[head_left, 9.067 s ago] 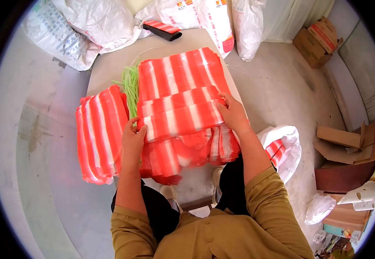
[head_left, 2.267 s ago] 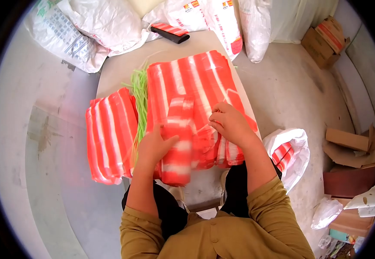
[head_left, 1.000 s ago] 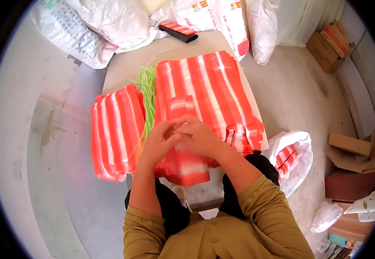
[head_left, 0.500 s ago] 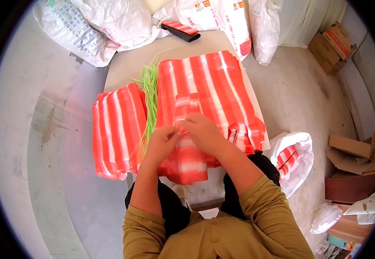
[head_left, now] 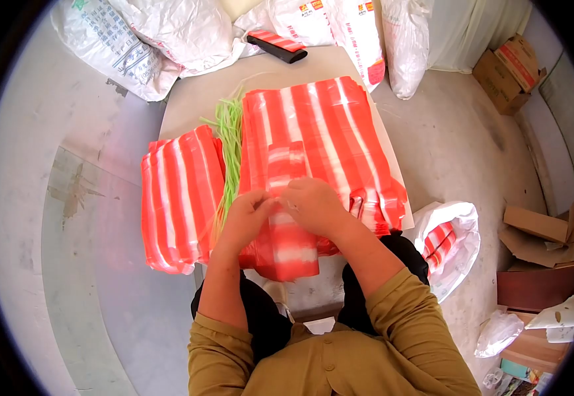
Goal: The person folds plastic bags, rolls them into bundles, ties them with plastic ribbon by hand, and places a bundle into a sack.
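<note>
A narrow folded bundle of red-and-white striped plastic bags (head_left: pixel 293 247) lies lengthwise on a large stack of the same bags (head_left: pixel 339 132), its near end hanging past the stack's front. Over the bundle's middle, my left hand (head_left: pixel 246 216) is closed with thumb and forefinger pinched. My right hand (head_left: pixel 314 206) faces it from the other side, fingers also pinched together above the bundle. What sits between the fingertips is too small to make out. Light green plastic strips (head_left: pixel 232 142) lie just left of the big stack. Beyond them is a smaller stack of striped bags (head_left: pixel 180 198).
A black-and-striped roll-like item (head_left: pixel 277 47) rests at the table's (head_left: pixel 198 99) far edge. Large white sacks (head_left: pixel 174 33) stand behind it. To my right on the floor, an open white sack (head_left: pixel 462 241) holds striped bundles. Cardboard boxes (head_left: pixel 508 72) sit farther right.
My hands have shifted slightly at the bundle's middle, and the right fingers have curled lower and a little right. The bundle and stacks stay in place.
</note>
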Available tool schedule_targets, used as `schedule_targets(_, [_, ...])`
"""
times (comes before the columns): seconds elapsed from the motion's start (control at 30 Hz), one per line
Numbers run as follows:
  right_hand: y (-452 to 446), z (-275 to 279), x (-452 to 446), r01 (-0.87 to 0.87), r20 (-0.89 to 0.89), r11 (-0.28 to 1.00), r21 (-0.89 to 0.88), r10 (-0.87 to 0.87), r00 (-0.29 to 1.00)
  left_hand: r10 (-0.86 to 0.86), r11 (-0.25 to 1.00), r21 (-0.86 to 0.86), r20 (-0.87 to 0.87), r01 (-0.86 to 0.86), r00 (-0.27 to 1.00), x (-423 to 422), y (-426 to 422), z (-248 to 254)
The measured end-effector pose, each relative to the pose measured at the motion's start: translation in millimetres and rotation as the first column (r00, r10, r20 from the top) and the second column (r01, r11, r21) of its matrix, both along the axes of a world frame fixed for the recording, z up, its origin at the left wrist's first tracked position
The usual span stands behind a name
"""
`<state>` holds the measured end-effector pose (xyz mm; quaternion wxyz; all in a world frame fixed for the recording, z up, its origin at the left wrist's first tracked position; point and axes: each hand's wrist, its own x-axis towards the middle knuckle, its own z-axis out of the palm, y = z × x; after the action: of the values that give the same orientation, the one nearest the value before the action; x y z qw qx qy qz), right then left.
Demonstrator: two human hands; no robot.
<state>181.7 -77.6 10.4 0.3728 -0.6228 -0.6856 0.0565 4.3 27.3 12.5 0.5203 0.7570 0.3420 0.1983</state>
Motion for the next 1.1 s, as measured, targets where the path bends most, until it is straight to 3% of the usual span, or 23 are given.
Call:
schedule_targets(0.13, [0.7,-3.1,3.1,0.13,0.097,0.989,0.075,-0.137,0.986,0.187,0.98,0.092,-0.143,-0.175,0.972,-6.3,10.1,-8.3])
schedule_targets(0.33, [0.1,-2.5,2.2,0.14,0.088,0.988,0.064,-0.145,0.985,0.278,0.911,0.383,-0.295,-0.154,0.914,-6.3,7.4,-10.3])
schedule_targets(0.43, [1.7,-6.0,-0.6,0.102,-0.207,0.987,0.124,-0.075,0.976,0.251,0.889,0.446,-0.296,-0.099,0.922,-2.0,2.4,-4.4])
schedule_targets(0.53, [5.1,-9.6,-2.0,-0.11,-0.608,0.986,-0.121,0.014,0.794,0.205,0.908,0.413,-0.305,-0.065,0.93,-2.3,2.0,-0.7])
schedule_targets(0.63, [5.7,1.6,0.6,-0.259,-0.592,0.89,-0.374,-0.014,0.806,0.213,0.876,0.479,-0.282,-0.055,0.936,-1.7,3.1,-7.7])
schedule_targets(0.73, [10.5,-13.0,-2.8,-0.08,-0.348,0.954,-0.289,-0.027,0.937,0.243,0.825,0.559,-0.214,-0.085,0.946,-1.9,2.7,-10.3])
schedule_targets(0.83, [9.3,-16.6,-6.7,0.003,-0.282,0.968,-0.252,-0.076,0.956,0.192,0.979,0.11,-0.258,-0.169,0.947,-3.5,0.4,7.7])
schedule_targets(0.93, [4.8,0.0,-10.7,0.022,-0.198,0.93,-0.367,-0.101,0.975,-0.087,0.976,-0.197,0.046,0.095,0.995,-14.1,6.0,4.5])
schedule_targets(1.03, [2.1,1.5,-12.9,0.024,-0.159,0.933,-0.359,-0.087,0.983,-0.161,0.979,-0.137,-0.052,0.152,0.986,-14.6,-4.3,19.9])
schedule_targets(1.1, [0.4,-3.3,-15.8,0.032,-0.109,0.953,-0.3,-0.067,0.992,-0.165,0.972,-0.158,0.066,0.173,0.984,-13.7,-8.4,20.6])
